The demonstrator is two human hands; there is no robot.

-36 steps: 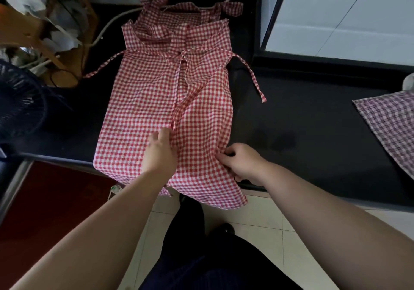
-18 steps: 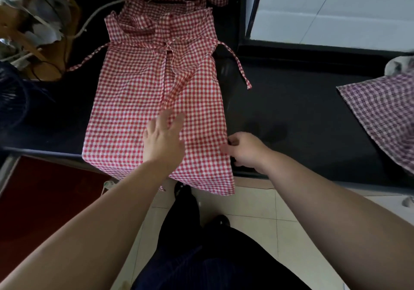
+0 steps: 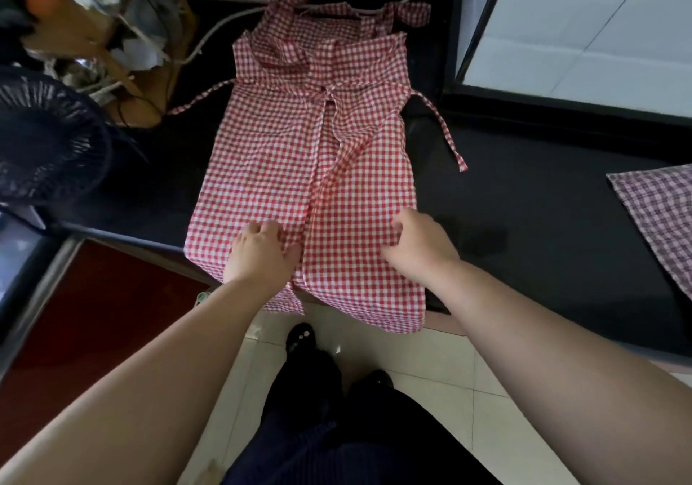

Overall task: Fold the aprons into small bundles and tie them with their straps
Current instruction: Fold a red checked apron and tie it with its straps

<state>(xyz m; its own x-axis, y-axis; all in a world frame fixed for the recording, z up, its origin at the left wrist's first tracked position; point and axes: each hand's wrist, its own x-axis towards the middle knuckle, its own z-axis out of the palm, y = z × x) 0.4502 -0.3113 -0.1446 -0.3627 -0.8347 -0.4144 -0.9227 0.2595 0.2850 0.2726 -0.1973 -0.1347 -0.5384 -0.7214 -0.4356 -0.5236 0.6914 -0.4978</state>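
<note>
On the table (image 3: 531, 230), middle: red checked apron (image 3: 284, 155) lies flat, both sides folded in to meet along a centre line. Bib end is toward the far edge; the hem hangs over the near edge.
Left hand (image 3: 262, 256): on the left panel by the near edge. Fingers are bent down onto the cloth, thumb lying out toward the centre line. Cannot tell whether any cloth is caught under the fingers.
Right hand (image 3: 417, 247): on the right panel by the near edge. Fingers are curled into the cloth and grip it; the cloth puckers there.
Right strap (image 3: 447, 136): trails off the apron's right side, loose on the table.
Left strap (image 3: 202, 99): runs out toward the left edge.
Right edge: purple checked apron (image 3: 659, 215), partly out of view.
Left edge: black fan (image 3: 45, 136).
</note>
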